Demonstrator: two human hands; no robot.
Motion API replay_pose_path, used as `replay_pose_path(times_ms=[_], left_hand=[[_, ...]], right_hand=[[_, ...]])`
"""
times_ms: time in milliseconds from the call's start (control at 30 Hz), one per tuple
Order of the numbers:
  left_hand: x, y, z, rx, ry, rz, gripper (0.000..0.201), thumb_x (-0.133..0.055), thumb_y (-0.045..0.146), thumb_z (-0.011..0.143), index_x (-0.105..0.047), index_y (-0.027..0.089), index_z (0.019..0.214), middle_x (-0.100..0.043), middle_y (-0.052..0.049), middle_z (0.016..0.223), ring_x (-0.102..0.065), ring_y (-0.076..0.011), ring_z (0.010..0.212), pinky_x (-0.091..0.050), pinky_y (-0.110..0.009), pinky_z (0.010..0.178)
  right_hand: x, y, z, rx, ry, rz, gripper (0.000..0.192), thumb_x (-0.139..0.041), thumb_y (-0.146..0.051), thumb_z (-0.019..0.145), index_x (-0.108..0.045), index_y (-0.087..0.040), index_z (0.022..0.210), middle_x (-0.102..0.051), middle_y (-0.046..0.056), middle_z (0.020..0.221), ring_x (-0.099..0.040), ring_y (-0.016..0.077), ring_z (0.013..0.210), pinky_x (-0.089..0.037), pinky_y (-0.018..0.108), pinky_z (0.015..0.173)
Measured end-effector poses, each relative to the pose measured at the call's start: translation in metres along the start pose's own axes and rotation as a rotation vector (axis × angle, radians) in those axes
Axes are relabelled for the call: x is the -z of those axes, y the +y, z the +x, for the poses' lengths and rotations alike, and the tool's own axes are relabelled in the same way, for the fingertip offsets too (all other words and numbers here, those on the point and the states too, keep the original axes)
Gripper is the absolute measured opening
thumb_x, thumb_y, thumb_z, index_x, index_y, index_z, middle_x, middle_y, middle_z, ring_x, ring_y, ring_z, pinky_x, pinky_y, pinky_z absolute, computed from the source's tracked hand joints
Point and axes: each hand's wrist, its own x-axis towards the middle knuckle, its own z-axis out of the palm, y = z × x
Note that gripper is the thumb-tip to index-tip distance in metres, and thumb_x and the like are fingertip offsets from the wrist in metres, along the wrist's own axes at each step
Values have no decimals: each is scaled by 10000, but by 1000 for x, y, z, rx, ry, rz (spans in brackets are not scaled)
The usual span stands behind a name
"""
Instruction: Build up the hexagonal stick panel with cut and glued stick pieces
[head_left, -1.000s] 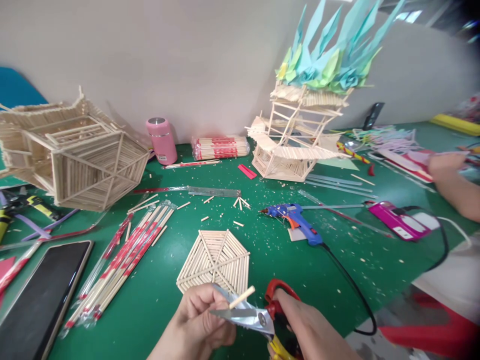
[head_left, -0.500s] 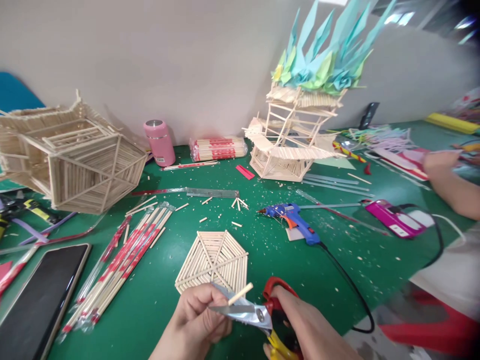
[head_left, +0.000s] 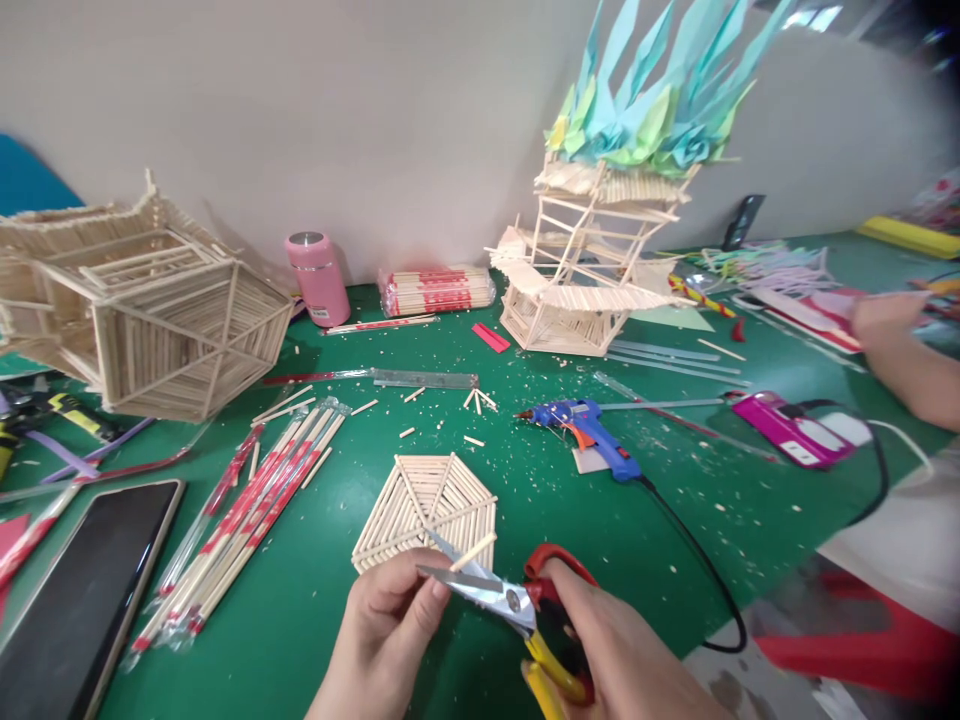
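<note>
Pinched between the thumb and fingers of my left hand [head_left: 390, 620] is a short wooden stick [head_left: 474, 551], which lies between the blades of the scissors [head_left: 487, 592]. My right hand [head_left: 607, 640] grips the scissors by their red and yellow handles, and the blades are partly apart. Just beyond both hands, a hexagonal panel of wooden sticks [head_left: 427, 505] lies flat on the green table; my left fingers and the blades cover its near edge. To its right rests a blue glue gun [head_left: 585, 430] with an orange trigger.
Wrapped sticks [head_left: 255, 520] and a phone [head_left: 90, 590] lie at left, near a large stick model [head_left: 195, 340]. Behind stand a pink bottle [head_left: 318, 280] and a stick tower [head_left: 570, 310] topped with paper leaves. A purple power strip [head_left: 795, 430] and another person's arm [head_left: 907, 360] are at right.
The scissor blades have opened a little wider around the stick. The stick's free end has shifted slightly left and up, along with both hands.
</note>
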Motion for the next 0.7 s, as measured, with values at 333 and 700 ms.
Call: replay_pose_path(times_ms=[333, 700], left_hand=[[3, -8, -6, 143, -78, -215, 216, -691, 393, 713, -700, 180, 745, -553, 7, 618, -422, -80, 577, -320, -197, 544], [1, -2, -1, 128, -56, -206, 212, -723, 388, 677, -711, 176, 685, -528, 12, 549, -401, -72, 530, -290, -200, 505]], right_hand=[[-3, 8, 3, 85, -71, -17, 317, -483, -176, 624, -495, -159, 941, -647, 81, 731, -641, 253, 672, -502, 327, 558], [3, 5, 6, 55, -83, 1, 254, -493, -224, 715, -457, -165, 959, -625, 84, 771, -618, 229, 695, -478, 320, 571]])
